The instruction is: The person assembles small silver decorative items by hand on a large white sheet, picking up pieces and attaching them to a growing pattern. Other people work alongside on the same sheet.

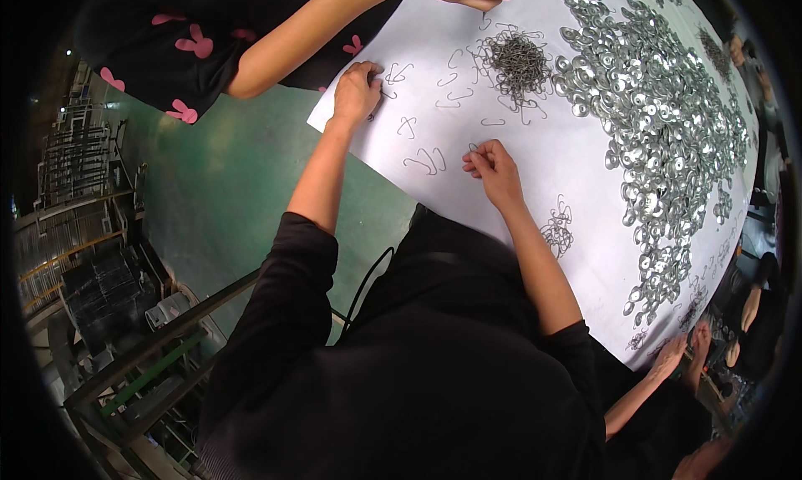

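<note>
Out of the right grip (pixel 499 174) pokes a wire hook (pixel 472 147).

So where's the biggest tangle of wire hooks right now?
In the head view, the tangle of wire hooks lies above and right of centre on the white tabletop, just left of the silver metal pieces, beyond the right hand.

We see glossy metal discs (pixel 664 129), duller metal wire hooks (pixel 520 62), a smooth matt counter (pixel 581 167), matt cloth sleeves (pixel 292 263).
</note>
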A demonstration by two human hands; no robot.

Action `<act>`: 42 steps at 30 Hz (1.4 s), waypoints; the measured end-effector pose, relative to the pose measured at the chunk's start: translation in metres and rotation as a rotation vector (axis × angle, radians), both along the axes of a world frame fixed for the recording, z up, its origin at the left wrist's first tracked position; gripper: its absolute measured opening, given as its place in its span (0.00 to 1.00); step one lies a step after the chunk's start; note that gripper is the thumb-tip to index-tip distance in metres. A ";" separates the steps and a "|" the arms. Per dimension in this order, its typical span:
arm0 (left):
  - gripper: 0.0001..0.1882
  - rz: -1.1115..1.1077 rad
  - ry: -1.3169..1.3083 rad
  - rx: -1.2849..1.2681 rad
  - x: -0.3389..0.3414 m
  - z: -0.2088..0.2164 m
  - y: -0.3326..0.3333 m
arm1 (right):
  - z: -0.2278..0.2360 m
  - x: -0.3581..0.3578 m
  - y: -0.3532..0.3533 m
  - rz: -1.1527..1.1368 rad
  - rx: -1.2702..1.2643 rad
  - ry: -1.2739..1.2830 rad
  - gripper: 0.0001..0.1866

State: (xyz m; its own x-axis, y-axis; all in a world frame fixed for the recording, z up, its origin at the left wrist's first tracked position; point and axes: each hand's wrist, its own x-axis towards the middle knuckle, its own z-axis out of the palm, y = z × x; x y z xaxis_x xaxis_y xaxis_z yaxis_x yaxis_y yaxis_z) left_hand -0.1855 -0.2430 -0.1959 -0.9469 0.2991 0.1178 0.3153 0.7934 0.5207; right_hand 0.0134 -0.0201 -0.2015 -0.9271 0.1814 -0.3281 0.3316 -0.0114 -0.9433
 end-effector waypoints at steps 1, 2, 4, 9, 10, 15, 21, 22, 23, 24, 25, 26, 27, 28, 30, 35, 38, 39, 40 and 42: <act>0.14 0.012 -0.010 0.055 0.000 -0.001 0.004 | 0.001 0.000 0.000 0.001 0.009 0.000 0.02; 0.15 0.014 0.008 0.032 0.001 -0.001 0.008 | 0.000 0.000 0.000 0.001 0.005 0.000 0.02; 0.17 0.016 0.045 -0.014 0.002 0.003 0.020 | -0.002 0.000 0.001 0.000 -0.002 -0.001 0.02; 0.24 0.109 0.053 -0.113 0.006 0.006 0.035 | 0.000 0.001 0.003 -0.004 -0.013 -0.009 0.03; 0.24 0.099 0.047 -0.112 0.005 0.004 0.032 | 0.000 0.001 0.002 -0.004 -0.017 -0.014 0.03; 0.22 0.077 -0.068 -0.090 0.000 0.002 0.029 | -0.001 0.001 0.002 -0.008 -0.018 -0.005 0.03; 0.18 0.048 0.181 -0.113 -0.011 -0.016 0.031 | 0.000 0.002 0.001 -0.012 -0.028 -0.004 0.03; 0.19 0.027 0.430 -0.180 -0.010 -0.023 0.032 | 0.001 0.001 0.001 -0.009 -0.025 -0.002 0.03; 0.19 0.007 0.680 -0.248 -0.010 -0.028 0.031 | 0.002 0.001 0.001 -0.006 -0.024 -0.005 0.03; 0.20 0.012 0.485 -0.259 -0.011 -0.032 0.030 | 0.002 0.000 0.001 -0.002 -0.023 -0.007 0.03; 0.20 0.012 0.288 -0.268 -0.007 -0.026 0.033 | 0.002 0.002 0.001 -0.003 -0.022 -0.014 0.03; 0.21 0.013 0.090 -0.276 -0.002 -0.020 0.034 | 0.002 0.005 0.001 -0.004 -0.026 -0.016 0.03; 0.20 0.029 0.027 -0.239 0.002 -0.017 0.031 | 0.002 0.007 0.001 -0.005 -0.030 -0.019 0.03; 0.19 0.043 -0.030 -0.200 0.004 -0.012 0.026 | 0.002 0.008 0.001 -0.008 -0.032 -0.015 0.03; 0.16 0.011 -0.045 -0.106 0.015 -0.006 0.020 | 0.000 0.008 0.001 -0.009 -0.028 -0.002 0.03; 0.06 0.108 -0.123 0.089 0.091 0.020 0.022 | 0.004 0.003 0.001 -0.001 -0.009 -0.036 0.03; 0.07 0.054 -0.022 0.195 0.100 0.009 0.019 | -0.001 0.000 0.001 -0.007 -0.023 -0.017 0.02; 0.08 0.042 0.016 0.172 0.107 0.008 0.019 | -0.003 0.001 0.002 -0.005 -0.022 -0.015 0.02; 0.06 0.051 0.078 0.179 0.112 0.009 0.021 | -0.003 0.001 0.003 -0.006 -0.021 -0.012 0.02; 0.10 0.065 0.190 0.184 0.119 0.003 0.011 | -0.002 0.001 0.003 -0.005 -0.018 -0.018 0.02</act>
State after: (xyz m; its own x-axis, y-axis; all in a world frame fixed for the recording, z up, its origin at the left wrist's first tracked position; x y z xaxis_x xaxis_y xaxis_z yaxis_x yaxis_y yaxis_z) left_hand -0.0669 -0.2323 -0.1926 -0.9191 0.1959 0.3418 0.3729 0.7125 0.5943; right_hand 0.0140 -0.0174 -0.2038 -0.9202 0.1801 -0.3477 0.3482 -0.0296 -0.9369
